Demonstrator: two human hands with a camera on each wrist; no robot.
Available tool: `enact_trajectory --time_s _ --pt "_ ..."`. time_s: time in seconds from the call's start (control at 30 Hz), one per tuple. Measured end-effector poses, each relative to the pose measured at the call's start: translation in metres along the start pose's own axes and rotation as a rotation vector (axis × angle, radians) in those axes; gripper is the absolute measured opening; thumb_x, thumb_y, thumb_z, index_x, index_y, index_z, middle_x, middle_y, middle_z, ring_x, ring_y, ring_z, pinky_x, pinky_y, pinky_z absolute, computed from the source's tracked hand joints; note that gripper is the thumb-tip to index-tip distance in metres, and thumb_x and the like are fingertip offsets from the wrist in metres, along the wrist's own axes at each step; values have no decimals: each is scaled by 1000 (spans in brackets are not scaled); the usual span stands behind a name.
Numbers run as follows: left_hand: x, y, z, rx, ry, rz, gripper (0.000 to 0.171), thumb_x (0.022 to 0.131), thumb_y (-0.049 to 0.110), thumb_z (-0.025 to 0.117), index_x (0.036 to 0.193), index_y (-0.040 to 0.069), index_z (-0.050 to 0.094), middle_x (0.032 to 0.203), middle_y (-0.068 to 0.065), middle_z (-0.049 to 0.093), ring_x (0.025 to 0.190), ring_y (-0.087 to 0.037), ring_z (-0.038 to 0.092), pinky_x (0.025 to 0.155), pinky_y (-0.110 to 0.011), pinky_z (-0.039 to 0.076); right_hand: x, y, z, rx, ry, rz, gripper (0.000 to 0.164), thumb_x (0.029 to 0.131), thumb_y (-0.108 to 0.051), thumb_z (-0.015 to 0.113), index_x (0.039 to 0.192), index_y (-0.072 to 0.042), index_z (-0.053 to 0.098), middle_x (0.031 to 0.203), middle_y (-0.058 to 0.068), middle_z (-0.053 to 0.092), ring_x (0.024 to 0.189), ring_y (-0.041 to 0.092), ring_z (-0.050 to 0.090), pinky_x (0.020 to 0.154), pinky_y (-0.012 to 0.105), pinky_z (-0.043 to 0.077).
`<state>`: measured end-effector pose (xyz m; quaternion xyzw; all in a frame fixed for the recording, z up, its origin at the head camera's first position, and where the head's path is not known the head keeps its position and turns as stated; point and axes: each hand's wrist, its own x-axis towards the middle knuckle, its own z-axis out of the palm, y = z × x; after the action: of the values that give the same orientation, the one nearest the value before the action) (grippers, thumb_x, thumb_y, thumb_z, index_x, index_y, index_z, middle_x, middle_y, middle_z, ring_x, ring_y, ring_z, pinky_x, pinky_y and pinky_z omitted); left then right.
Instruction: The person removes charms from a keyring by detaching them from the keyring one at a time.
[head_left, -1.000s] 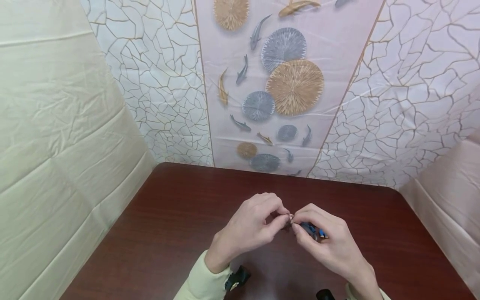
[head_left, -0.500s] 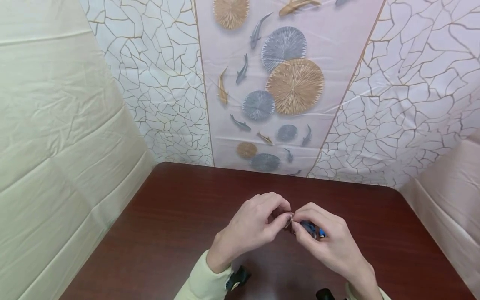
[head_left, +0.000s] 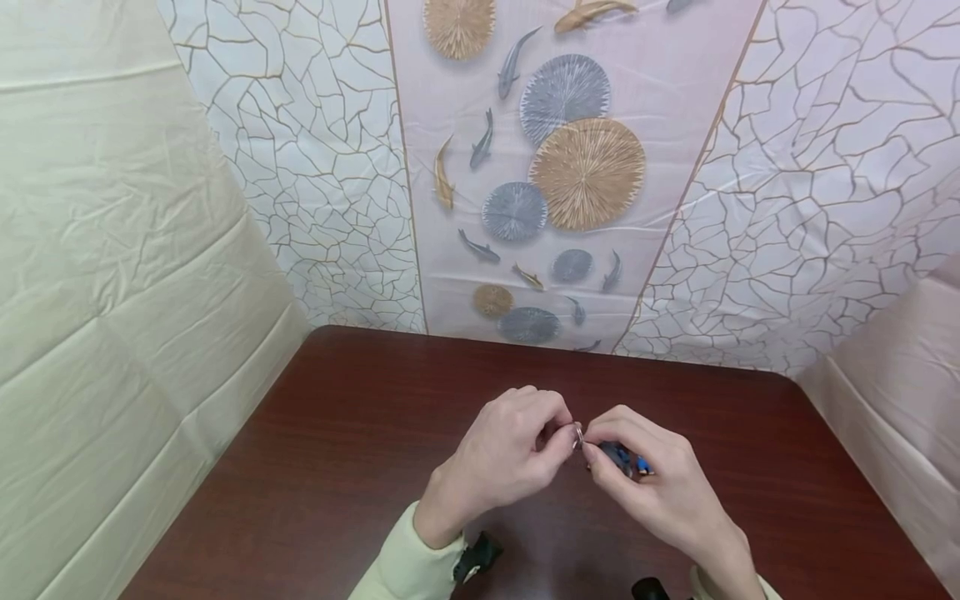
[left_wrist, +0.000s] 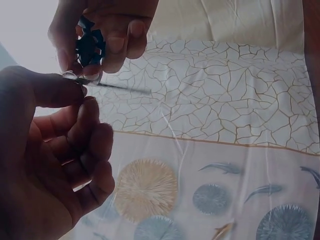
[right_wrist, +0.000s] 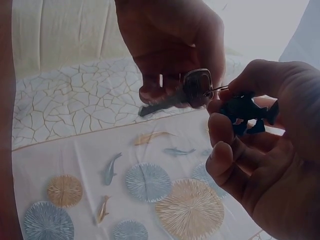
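Note:
Above the table, both hands meet at a small metal key ring [head_left: 579, 435]. My left hand [head_left: 498, 454] pinches the ring between thumb and forefinger. My right hand [head_left: 660, 475] pinches the ring's other side. A key [right_wrist: 167, 102] sticks out at the ring; its blade is blurred in both wrist views, and whether a finger also touches its head I cannot tell. A dark charm with blue parts [right_wrist: 247, 114], shaped like a small figure, hangs at my right fingers. In the left wrist view the charm [left_wrist: 90, 45] lies against the right hand's fingers.
The dark red-brown wooden table [head_left: 360, 417] spreads beneath the hands. Patterned cloth [head_left: 337, 167] hangs behind it, and a plain cream cloth [head_left: 112, 292] hangs at the left. Black wrist gear [head_left: 476, 557] sits at the left sleeve.
The fingertips and key ring have shifted slightly left, and the ring's angle has changed a little. Both hands keep hold of it.

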<state>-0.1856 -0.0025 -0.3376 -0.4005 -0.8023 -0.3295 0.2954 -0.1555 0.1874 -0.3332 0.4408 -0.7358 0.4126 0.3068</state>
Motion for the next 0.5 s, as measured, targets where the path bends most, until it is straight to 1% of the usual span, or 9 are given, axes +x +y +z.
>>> enact_trajectory --time_s 0.13,0.2,0.27,0.37,0.5 --pt "1 0 -1 21 27 63 8 86 11 65 87 18 63 78 12 59 74 -2 52 71 -16 43 0 0 0 -8 -1 4 4 92 -7 65 93 -11 66 85 1 62 77 0 54 64 12 43" --pt "1 0 -2 29 50 93 9 85 10 66 88 18 63 79 12 60 75 -2 53 72 -16 43 0 0 0 -7 -2 2 5 92 -7 65 93 -11 66 85 2 63 78 0 54 64 13 43" --pt "2 0 -3 34 72 109 10 84 9 68 86 18 63 78 12 60 73 -1 53 71 -15 43 0 -1 0 -7 -1 3 4 92 -7 65 93 -11 66 86 1 63 78 0 55 65 13 44" --pt "1 0 -3 27 84 93 11 84 10 68 82 18 62 74 13 59 69 -2 52 68 -15 41 0 -2 0 -2 1 2 5 91 -6 65 93 -10 66 86 0 63 77 1 55 65 13 44" --pt "0 1 -1 -1 64 28 13 85 11 67 78 20 60 67 13 55 63 -2 48 63 -14 36 1 -3 -1 -4 4 6 4 92 -6 65 92 -11 66 85 0 62 76 0 54 63 12 43"
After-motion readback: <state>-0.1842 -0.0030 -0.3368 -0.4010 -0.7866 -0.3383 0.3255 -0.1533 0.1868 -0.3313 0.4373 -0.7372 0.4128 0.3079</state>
